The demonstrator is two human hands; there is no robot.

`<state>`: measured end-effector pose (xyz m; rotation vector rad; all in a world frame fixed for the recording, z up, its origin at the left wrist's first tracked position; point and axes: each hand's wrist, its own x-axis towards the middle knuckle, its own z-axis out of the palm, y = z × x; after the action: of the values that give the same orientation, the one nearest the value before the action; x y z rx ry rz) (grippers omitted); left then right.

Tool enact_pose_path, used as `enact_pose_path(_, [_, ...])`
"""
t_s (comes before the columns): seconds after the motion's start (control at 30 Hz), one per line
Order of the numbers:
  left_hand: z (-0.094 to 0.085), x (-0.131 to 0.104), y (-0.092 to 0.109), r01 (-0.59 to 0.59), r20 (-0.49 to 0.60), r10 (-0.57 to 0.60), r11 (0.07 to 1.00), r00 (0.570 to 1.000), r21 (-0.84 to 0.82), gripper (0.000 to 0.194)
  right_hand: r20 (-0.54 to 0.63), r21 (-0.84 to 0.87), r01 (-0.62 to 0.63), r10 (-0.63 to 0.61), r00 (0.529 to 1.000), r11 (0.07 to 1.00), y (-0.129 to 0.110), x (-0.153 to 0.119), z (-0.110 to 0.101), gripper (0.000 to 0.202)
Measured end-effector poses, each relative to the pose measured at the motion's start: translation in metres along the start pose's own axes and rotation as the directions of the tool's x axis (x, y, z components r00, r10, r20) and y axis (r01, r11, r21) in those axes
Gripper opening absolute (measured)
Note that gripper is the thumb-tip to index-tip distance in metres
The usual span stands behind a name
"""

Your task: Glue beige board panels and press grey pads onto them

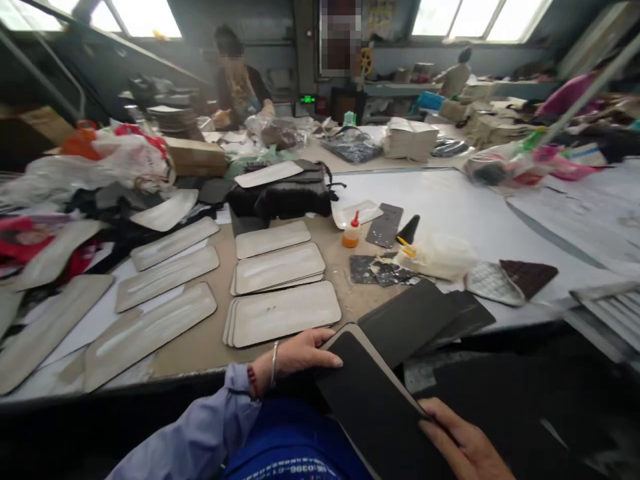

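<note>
A long dark panel with a beige layer along its edge (375,407) is held over my lap at the table's front edge. My left hand (305,350) grips its upper left corner, thumb on the dark face. On the panel's right edge, lower down, my right hand (457,433) pinches it between thumb and fingers. Left of the panel, beige rounded panels (285,315) lie stacked in rows on the table. Loose dark sheets (407,317) rest at the table edge just beyond the panel.
A glue bottle with a red tip (351,233), a translucent container (443,257) and a quilted piece (495,281) lie ahead. More beige panels (160,327) spread leftward. A black bundle (290,193) sits farther back. A person (240,87) is across the table.
</note>
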<state>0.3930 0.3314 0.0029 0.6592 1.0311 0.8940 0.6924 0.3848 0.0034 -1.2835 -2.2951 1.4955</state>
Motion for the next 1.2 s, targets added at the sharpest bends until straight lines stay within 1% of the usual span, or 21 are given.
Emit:
enact_pose_path(0.07, [-0.015,-0.038,-0.016,-0.016,-0.175,-0.003,0.994,0.985,-0.106,0.038,0.147,-0.03,0.05,-0.045,0.988,0.998,-0.018,0.036,0.013,0.032])
enact_pose_path(0.13, [-0.025,-0.069,-0.033,-0.059,-0.336,-0.008,0.98,0.942,-0.189,0.035,0.255,-0.1,0.112,-0.083,0.963,0.989,-0.038,0.069,0.03,0.029])
enact_pose_path(0.2, [-0.032,-0.093,-0.048,-0.115,-0.476,-0.017,0.963,0.879,-0.245,0.036,0.36,-0.156,0.186,-0.12,0.925,0.97,-0.057,0.095,0.048,0.025])
enact_pose_path(0.27, [-0.039,-0.112,-0.057,-0.165,-0.586,-0.027,0.949,0.81,-0.27,0.038,0.469,-0.146,0.234,-0.141,0.872,0.961,-0.07,0.114,0.06,0.023])
enact_pose_path(0.3, [-0.042,-0.12,-0.06,-0.18,-0.627,-0.036,0.944,0.778,-0.277,0.039,0.522,-0.12,0.228,-0.134,0.842,0.966,-0.073,0.121,0.064,0.022])
enact_pose_path(0.33, [-0.047,-0.127,-0.061,-0.189,-0.657,-0.048,0.94,0.752,-0.285,0.039,0.571,-0.091,0.197,-0.111,0.814,0.976,-0.073,0.125,0.066,0.022])
enact_pose_path(0.4, [-0.056,-0.138,-0.062,-0.196,-0.697,-0.079,0.932,0.712,-0.306,0.04,0.636,-0.049,0.079,-0.03,0.771,0.996,-0.065,0.129,0.065,0.023])
enact_pose_path(0.47, [-0.066,-0.145,-0.062,-0.198,-0.719,-0.112,0.922,0.686,-0.332,0.04,0.652,-0.013,-0.068,0.06,0.756,0.998,-0.049,0.129,0.061,0.026])
enact_pose_path(0.5, [-0.07,-0.147,-0.062,-0.197,-0.723,-0.125,0.918,0.679,-0.344,0.039,0.641,0.015,-0.129,0.09,0.762,0.991,-0.041,0.127,0.059,0.028])
enact_pose_path(0.57, [-0.078,-0.149,-0.06,-0.2,-0.719,-0.138,0.909,0.681,-0.364,0.037,0.578,0.087,-0.2,0.114,0.808,0.976,-0.025,0.124,0.059,0.033])
enact_pose_path(0.63, [-0.083,-0.149,-0.056,-0.206,-0.698,-0.136,0.901,0.704,-0.382,0.036,0.449,0.15,-0.217,0.129,0.884,0.965,-0.014,0.123,0.066,0.039])
enact_pose_path(0.7, [-0.086,-0.148,-0.052,-0.202,-0.664,-0.129,0.895,0.736,-0.398,0.035,0.306,0.189,-0.257,0.192,0.933,0.948,-0.005,0.122,0.081,0.042])
enact_pose_path(0.77, [-0.089,-0.147,-0.049,-0.183,-0.625,-0.13,0.893,0.77,-0.411,0.034,0.233,0.208,-0.35,0.301,0.925,0.913,0.004,0.119,0.102,0.046])
enact_pose_path(0.83, [-0.091,-0.146,-0.046,-0.158,-0.588,-0.139,0.891,0.797,-0.425,0.033,0.236,0.195,-0.415,0.368,0.899,0.889,0.013,0.114,0.125,0.05])
enact_pose_path(0.9, [-0.091,-0.143,-0.044,-0.133,-0.561,-0.152,0.891,0.814,-0.435,0.032,0.24,0.232,-0.4,0.346,0.907,0.887,0.021,0.11,0.148,0.052])
enact_pose_path(0.93, [-0.091,-0.142,-0.043,-0.124,-0.552,-0.157,0.891,0.819,-0.437,0.032,0.236,0.294,-0.388,0.327,0.915,0.874,0.024,0.108,0.159,0.053])
enact_pose_path(0.97, [-0.09,-0.14,-0.041,-0.115,-0.545,-0.161,0.892,0.822,-0.437,0.033,0.236,0.382,-0.39,0.319,0.918,0.838,0.026,0.107,0.169,0.055])
enact_pose_path(1.0, [-0.09,-0.139,-0.04,-0.107,-0.541,-0.165,0.894,0.825,-0.436,0.034,0.243,0.48,-0.411,0.333,0.911,0.775,0.028,0.107,0.179,0.061])
enact_pose_path(1.1, [-0.088,-0.135,-0.036,-0.082,-0.534,-0.183,0.897,0.825,-0.434,0.036,0.295,0.689,-0.491,0.413,0.862,0.533,0.029,0.11,0.205,0.071])
enact_pose_path(1.13, [-0.088,-0.135,-0.035,-0.071,-0.535,-0.192,0.9,0.823,-0.431,0.036,0.301,0.73,-0.488,0.416,0.858,0.478,0.028,0.111,0.211,0.07])
enact_pose_path(1.2, [-0.089,-0.134,-0.033,-0.053,-0.544,-0.204,0.906,0.814,-0.419,0.035,0.285,0.792,-0.445,0.391,0.875,0.418,0.026,0.112,0.218,0.066])
